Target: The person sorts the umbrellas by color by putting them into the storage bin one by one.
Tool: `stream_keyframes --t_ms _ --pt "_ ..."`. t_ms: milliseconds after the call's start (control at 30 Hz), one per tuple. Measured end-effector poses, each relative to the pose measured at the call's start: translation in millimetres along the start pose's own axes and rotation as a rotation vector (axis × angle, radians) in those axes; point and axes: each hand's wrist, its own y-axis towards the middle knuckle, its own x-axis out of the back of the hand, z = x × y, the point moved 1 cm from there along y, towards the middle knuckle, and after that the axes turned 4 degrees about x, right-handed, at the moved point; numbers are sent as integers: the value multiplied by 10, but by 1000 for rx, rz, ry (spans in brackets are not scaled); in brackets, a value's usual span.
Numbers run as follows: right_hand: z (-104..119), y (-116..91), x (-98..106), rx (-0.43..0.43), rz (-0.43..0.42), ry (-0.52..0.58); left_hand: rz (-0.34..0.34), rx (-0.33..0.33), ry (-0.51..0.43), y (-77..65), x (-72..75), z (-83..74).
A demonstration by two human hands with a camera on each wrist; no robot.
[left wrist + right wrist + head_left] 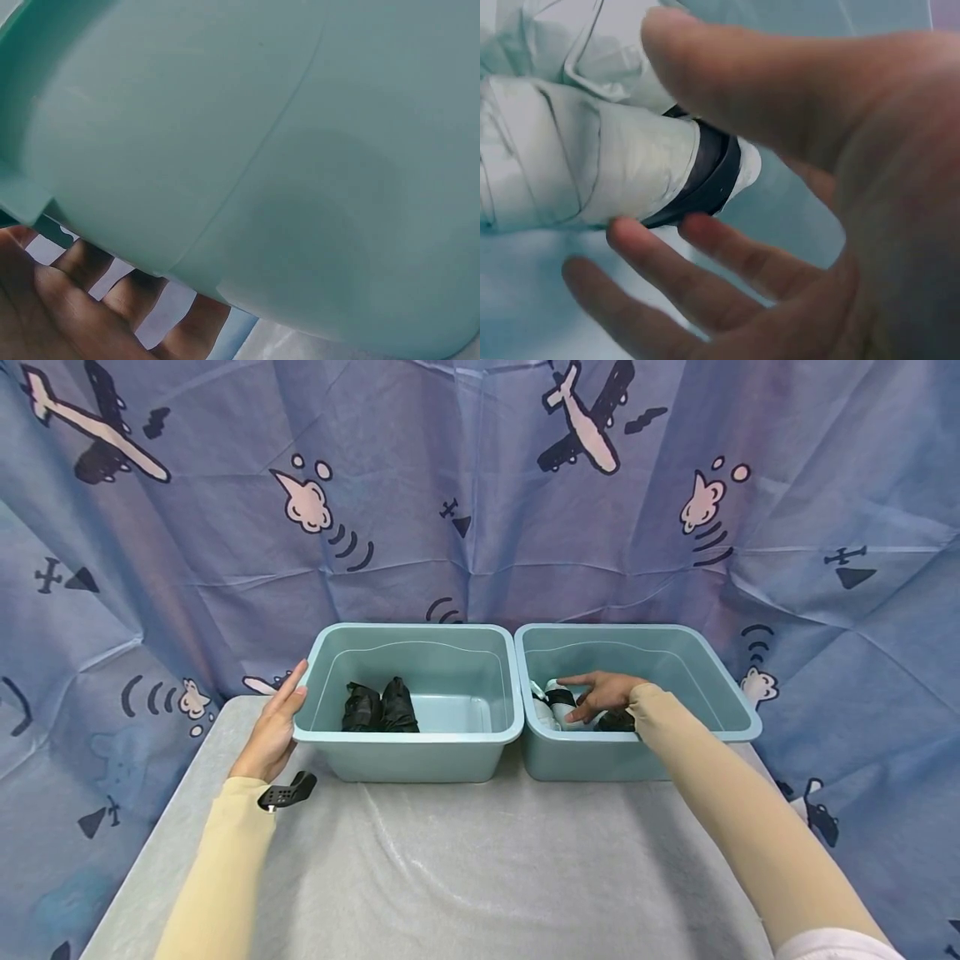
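Observation:
My left hand point(272, 727) rests against the left rim of the left teal bin point(420, 737). Its fingers lie fairly straight along the outer side, and in the left wrist view the hand point(112, 307) sits by the bin's wall point(225, 150). Two black rolled bundles point(381, 706) lie inside that bin. My right hand point(603, 691) reaches into the right teal bin point(652, 760), over a white rolled bundle point(622, 157) with a black band, which looks like a folded umbrella. Thumb and fingers are spread on either side of it, not closed round it.
Another white wrapped thing point(577, 45) lies beside the banded bundle. A dark bundle point(617, 720) lies under the right wrist. Both bins stand side by side on a grey cloth-covered table point(465, 860), with a blue curtain point(420, 485) close behind.

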Motion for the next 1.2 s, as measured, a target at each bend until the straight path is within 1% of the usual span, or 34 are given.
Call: stream_keyframes --t_ms 100,233,333,500,567,733,867,1000,1100,1200 --pt "-8 -13 12 14 -11 21 -5 8 10 6 -6 3" --pt "-9 -40 48 20 -25 8 -2 10 12 16 -15 6" --pt "41 -86 73 29 -37 18 2 4 9 30 -20 6" --pt "163 -172 81 75 -61 131 3 1 7 47 -14 4" --pt "202 -207 76 94 -83 180 3 4 9 49 -5 4" --pt "287 -377 58 169 -145 220 4 11 14 49 22 -3" --pt "345 -605 12 242 -219 227 -8 16 14 52 38 -10" --pt "403 -879 -105 319 -340 152 -35 9 18 71 34 -18" --pt "416 -1064 -213 369 -433 110 -97 -18 60 90 20 -33" --pt "393 -1203 -328 406 -514 91 -184 -61 161 81 24 -56"
